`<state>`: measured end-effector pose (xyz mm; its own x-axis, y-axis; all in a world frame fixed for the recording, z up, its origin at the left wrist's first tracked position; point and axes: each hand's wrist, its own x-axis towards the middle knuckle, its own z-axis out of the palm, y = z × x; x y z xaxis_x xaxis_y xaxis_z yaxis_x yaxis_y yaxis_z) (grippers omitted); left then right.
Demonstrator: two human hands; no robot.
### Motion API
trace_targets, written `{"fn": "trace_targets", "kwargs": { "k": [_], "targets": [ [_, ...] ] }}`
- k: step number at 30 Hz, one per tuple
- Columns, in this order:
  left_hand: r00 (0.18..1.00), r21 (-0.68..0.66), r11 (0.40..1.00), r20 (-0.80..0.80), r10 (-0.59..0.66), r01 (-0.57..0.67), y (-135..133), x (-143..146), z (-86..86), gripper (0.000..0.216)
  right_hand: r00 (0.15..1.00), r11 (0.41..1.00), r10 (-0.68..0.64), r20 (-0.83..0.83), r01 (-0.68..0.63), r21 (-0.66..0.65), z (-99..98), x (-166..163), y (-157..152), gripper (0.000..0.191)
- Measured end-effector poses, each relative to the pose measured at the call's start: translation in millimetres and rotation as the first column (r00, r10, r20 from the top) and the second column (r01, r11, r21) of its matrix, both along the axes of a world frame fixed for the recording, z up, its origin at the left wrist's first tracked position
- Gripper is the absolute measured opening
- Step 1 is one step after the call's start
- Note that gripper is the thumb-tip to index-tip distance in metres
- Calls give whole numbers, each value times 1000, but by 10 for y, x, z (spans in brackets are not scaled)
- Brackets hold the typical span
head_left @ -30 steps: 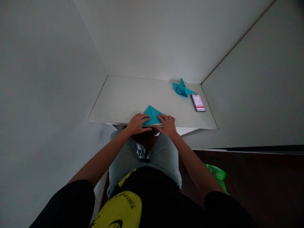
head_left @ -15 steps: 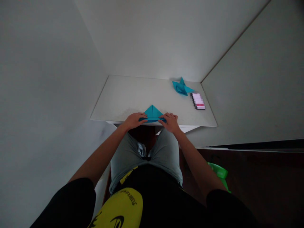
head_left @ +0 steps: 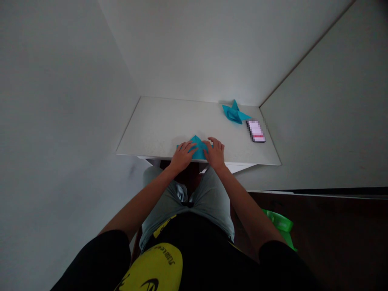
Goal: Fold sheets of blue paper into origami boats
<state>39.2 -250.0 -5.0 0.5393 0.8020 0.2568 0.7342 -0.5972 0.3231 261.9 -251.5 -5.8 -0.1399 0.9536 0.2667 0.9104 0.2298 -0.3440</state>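
A folded blue paper triangle [head_left: 197,146] lies at the near edge of a small white table [head_left: 160,125]. My left hand [head_left: 182,154] rests flat on its left side, fingers stretched over the paper. On its right side my right hand [head_left: 216,152] presses down the same way, fingers spread. Only the paper's peak and middle show between the two hands.
A finished blue folded paper figure [head_left: 234,112] sits at the table's far right corner, with a phone [head_left: 256,131] just beside it. White walls close in on three sides. A green object [head_left: 280,226] stands on the dark floor to my right.
Both hands have slid inward and forward from the paper's bottom corners onto its sloping sides, so they now cover more of the triangle.
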Motion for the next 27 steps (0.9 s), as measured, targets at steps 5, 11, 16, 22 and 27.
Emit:
{"fn": "trace_targets", "kwargs": {
  "k": [5,11,16,22,27],
  "targets": [
    [997,-71,994,-5,-78,78,-142,-25,-144,69,973,969,232,5,-230,-94,-166,-127,-224,57],
    [1000,-56,998,-9,-21,20,-100,-492,-159,84,964,961,262,40,-257,-102,-279,259,-377,84],
    [1000,-96,995,15,-15,17,-119,-731,-207,69,972,965,234,15,-231,-122,-216,410,-411,68],
    [968,-231,973,239,75,-18,-64,-827,-46,33,966,989,64,-250,-95,-115,3,419,-425,40],
    [903,-439,896,360,235,-58,299,-814,222,52,866,992,49,-498,-101,-78,199,541,-67,50]
  ]
}}
